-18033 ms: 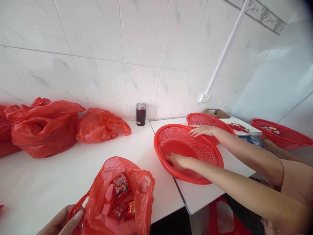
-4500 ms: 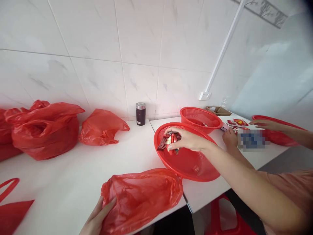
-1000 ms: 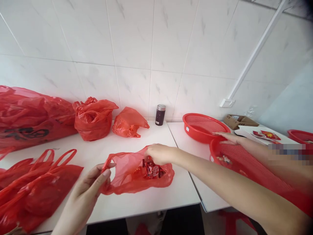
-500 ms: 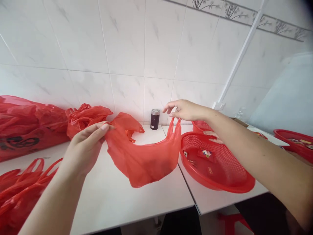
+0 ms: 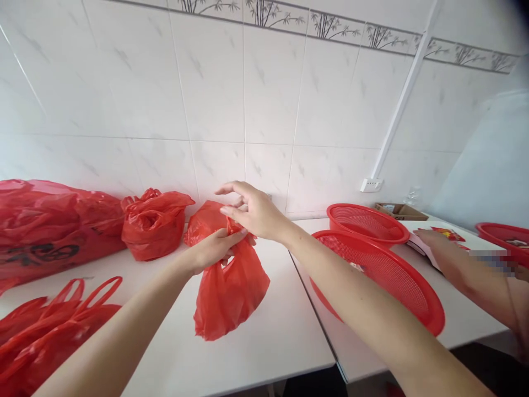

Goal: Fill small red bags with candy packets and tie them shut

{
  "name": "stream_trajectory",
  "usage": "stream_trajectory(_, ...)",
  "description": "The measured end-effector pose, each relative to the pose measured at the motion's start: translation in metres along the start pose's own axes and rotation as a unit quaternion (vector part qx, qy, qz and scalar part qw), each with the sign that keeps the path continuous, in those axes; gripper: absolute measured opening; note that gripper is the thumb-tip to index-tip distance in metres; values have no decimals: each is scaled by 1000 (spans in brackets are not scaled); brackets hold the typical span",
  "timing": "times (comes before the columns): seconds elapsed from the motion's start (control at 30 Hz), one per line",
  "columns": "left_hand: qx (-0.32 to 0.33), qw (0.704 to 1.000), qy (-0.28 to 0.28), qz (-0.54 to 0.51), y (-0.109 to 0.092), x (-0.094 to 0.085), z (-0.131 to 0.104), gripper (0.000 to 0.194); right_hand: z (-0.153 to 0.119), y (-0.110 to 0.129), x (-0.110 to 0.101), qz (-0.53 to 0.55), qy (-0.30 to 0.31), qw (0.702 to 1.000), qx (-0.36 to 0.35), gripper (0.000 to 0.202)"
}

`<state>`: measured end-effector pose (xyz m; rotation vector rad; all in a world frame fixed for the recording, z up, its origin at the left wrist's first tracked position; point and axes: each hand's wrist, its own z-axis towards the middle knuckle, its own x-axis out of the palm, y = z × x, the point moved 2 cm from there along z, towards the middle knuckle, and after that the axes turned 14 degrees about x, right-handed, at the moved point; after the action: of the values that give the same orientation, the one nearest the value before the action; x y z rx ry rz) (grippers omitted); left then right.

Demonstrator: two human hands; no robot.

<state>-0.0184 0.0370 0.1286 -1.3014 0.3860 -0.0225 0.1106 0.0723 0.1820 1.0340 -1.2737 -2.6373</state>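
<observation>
so, in the head view, your left hand [image 5: 217, 249] pinches the gathered top of a red plastic bag [image 5: 231, 300], which hangs below it over the white worktop [image 5: 285, 331]. your right hand [image 5: 258, 212] arches at the bag's top, fingers bent and partly spread; whether it grips the plastic, i can't tell. a perforated red basket [image 5: 397, 281] stands to your right.

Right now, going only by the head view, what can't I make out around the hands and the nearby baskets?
Head view:
Contents of the held red bag: hidden by its plastic.
Whether its neck is knotted: the left hand and right hand overlap there.
Part of the near basket's inside: behind the right forearm.
Far-right basket's full outline: cut off by the right edge.
</observation>
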Motion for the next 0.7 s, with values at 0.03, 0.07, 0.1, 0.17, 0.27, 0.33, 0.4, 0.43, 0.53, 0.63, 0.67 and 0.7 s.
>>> stream_trajectory(0.03,-8,1000,-16,-16,4,-3,-1,36,-4,-13,4,-1,-17,1000,19,32)
stream_trajectory(0.07,-18,999,-31,-30,8,-6,-2,38,-8,-28,7,-2,-16,999,47,35)
stream_trajectory(0.1,-29,998,-37,-41,13,-9,-4,40,-12,-43,11,3,1,997,77,34)
stream_trajectory(0.17,-40,998,-20,-52,23,-14,-6,42,-21,-67,19,36,42,992,116,21)
stream_trajectory(0.27,-22,998,3,-51,39,-18,-8,44,-39,-74,25,108,-15,986,125,3)
stream_trajectory(0.33,-8,997,-16,-77,47,-22,-11,46,-55,-63,24,145,-63,980,121,6)
stream_trajectory(0.4,7,993,-21,-113,53,-24,-16,43,-68,-47,27,160,-10,981,112,12)
stream_trajectory(0.43,20,993,-15,-119,54,-25,-19,38,-73,-41,29,159,30,981,105,15)
stream_trajectory(0.53,44,997,16,-56,53,-24,-27,21,-73,-43,36,160,21,982,98,22)
stream_trajectory(0.63,62,995,40,65,51,-18,-31,13,-58,-70,51,164,-28,977,130,31)
stream_trajectory(0.67,77,990,39,113,52,-15,-31,11,-54,-80,59,158,-15,976,148,33)
stream_trajectory(0.7,94,982,31,161,53,-13,-30,9,-51,-89,68,155,2,974,166,35)
